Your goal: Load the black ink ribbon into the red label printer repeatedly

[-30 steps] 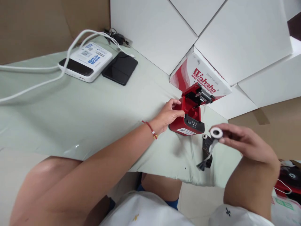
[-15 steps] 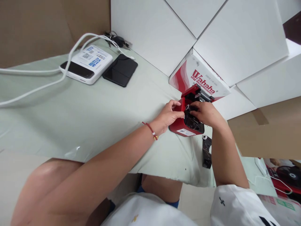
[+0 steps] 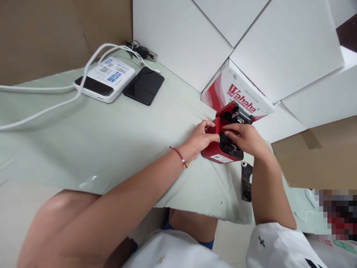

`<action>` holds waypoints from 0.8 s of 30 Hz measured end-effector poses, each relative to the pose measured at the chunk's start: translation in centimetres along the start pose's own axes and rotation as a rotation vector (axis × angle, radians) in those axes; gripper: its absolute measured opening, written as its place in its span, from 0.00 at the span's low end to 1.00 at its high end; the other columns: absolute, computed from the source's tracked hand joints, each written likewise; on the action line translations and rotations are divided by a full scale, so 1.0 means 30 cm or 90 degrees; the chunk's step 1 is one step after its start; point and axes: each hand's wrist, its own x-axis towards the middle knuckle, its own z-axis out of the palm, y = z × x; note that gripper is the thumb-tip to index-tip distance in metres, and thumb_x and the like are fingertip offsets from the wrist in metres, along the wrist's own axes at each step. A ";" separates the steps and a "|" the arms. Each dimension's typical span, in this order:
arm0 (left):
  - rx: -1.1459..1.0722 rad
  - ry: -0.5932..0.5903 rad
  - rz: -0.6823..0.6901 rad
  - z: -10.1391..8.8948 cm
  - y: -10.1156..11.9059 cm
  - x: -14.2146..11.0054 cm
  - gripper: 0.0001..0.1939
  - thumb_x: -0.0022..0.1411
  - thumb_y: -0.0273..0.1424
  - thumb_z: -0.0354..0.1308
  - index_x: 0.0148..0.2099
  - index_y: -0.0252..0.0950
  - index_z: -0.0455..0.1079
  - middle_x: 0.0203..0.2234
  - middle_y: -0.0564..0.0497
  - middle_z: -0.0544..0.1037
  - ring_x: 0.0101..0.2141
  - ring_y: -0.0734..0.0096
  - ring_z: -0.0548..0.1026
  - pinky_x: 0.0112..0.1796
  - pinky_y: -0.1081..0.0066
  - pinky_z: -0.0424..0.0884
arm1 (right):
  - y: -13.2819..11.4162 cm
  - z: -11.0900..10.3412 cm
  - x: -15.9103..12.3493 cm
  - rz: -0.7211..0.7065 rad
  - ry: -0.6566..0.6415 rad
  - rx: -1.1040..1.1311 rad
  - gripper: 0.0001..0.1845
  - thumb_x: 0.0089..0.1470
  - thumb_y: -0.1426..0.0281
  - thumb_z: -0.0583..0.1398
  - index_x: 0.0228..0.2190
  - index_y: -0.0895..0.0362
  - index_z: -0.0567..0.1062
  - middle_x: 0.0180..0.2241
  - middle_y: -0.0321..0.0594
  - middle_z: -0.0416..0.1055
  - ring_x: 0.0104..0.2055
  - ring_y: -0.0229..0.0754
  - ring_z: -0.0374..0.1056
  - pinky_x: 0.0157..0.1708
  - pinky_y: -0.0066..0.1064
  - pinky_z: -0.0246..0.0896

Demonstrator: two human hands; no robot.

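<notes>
A small red printer (image 3: 209, 152) stands with its lid raised, showing a black compartment. My left hand (image 3: 205, 136) grips its left wall, thumb and fingers closed on the edge. Over the compartment, the bent fingers of my right hand (image 3: 242, 137) reach inside and close on a black ribbon cartridge (image 3: 230, 144) seated there. My fingers cover part of that cartridge, so its far end is hidden. A second black cartridge (image 3: 245, 182) with a white ring at one end lies on the table beside my right forearm, which partly covers it.
A white box with red lettering (image 3: 223, 89) leans behind the printer, against stacked white boxes (image 3: 181, 37). Left on the table are a white device (image 3: 111, 78), a black phone (image 3: 143, 85), keys (image 3: 141, 50) and a white cable (image 3: 89, 63). A cardboard box (image 3: 320, 156) stands right.
My right fingers have shifted slightly within the compartment, and the white ring that showed beside them is now hidden. My left hand keeps its hold. The whole view has moved a little.
</notes>
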 end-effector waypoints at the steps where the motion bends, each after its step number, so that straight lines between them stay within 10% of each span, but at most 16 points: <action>1: 0.000 -0.002 -0.002 0.001 0.001 -0.001 0.24 0.46 0.22 0.65 0.47 0.39 0.68 0.46 0.51 0.76 0.49 0.66 0.74 0.52 0.67 0.70 | -0.001 -0.010 -0.024 -0.002 0.082 0.047 0.16 0.68 0.65 0.61 0.48 0.54 0.87 0.44 0.42 0.85 0.41 0.43 0.78 0.46 0.34 0.72; 7: 0.131 0.043 0.097 0.019 -0.025 -0.016 0.19 0.55 0.25 0.63 0.51 0.39 0.72 0.54 0.45 0.76 0.56 0.59 0.75 0.62 0.57 0.71 | 0.084 -0.017 -0.028 -0.082 0.472 -0.026 0.25 0.74 0.54 0.56 0.60 0.53 0.80 0.62 0.51 0.78 0.62 0.52 0.74 0.63 0.49 0.69; 14: 0.634 -0.027 0.597 0.025 -0.072 -0.109 0.15 0.67 0.35 0.66 0.55 0.42 0.84 0.71 0.39 0.69 0.75 0.38 0.60 0.74 0.38 0.57 | 0.210 0.072 0.062 -0.092 0.422 -0.030 0.40 0.74 0.41 0.46 0.62 0.57 0.79 0.61 0.55 0.78 0.66 0.55 0.72 0.69 0.56 0.63; 24: 0.742 -0.007 0.765 0.007 -0.127 -0.167 0.11 0.73 0.27 0.60 0.46 0.43 0.84 0.68 0.42 0.76 0.75 0.48 0.64 0.74 0.42 0.60 | 0.111 0.120 -0.149 -0.132 0.414 0.045 0.27 0.77 0.53 0.50 0.54 0.53 0.84 0.54 0.48 0.83 0.59 0.49 0.76 0.62 0.48 0.70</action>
